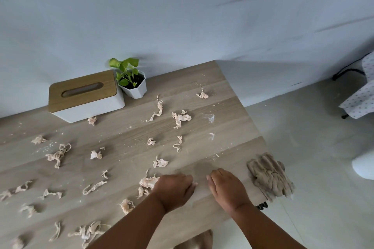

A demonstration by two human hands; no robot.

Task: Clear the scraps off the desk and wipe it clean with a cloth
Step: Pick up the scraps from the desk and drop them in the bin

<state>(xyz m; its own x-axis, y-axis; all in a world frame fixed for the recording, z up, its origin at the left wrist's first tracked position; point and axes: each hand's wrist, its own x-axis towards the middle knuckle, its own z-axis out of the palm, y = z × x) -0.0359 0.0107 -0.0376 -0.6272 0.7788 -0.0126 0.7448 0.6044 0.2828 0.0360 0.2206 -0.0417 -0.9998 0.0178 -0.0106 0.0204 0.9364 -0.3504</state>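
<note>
Several crumpled pinkish paper scraps (57, 154) lie scattered over the light wooden desk (218, 95), with fine crumbs between them. My left hand (174, 190) rests near the desk's front edge with its fingers curled, a clump of scraps (147, 183) against its left side and a small white bit showing at its fingertips. My right hand (228, 188) lies palm down on bare wood just to the right, fingers relaxed. A rumpled beige cloth (270, 177) sits on the desk's right edge, partly overhanging it, a hand's width from my right hand.
A white tissue box with a wooden lid (85, 95) and a small potted plant (132, 81) stand at the back against the wall. To the right, on the pale floor, are a white object (364, 166) and a dotted fabric (360, 97).
</note>
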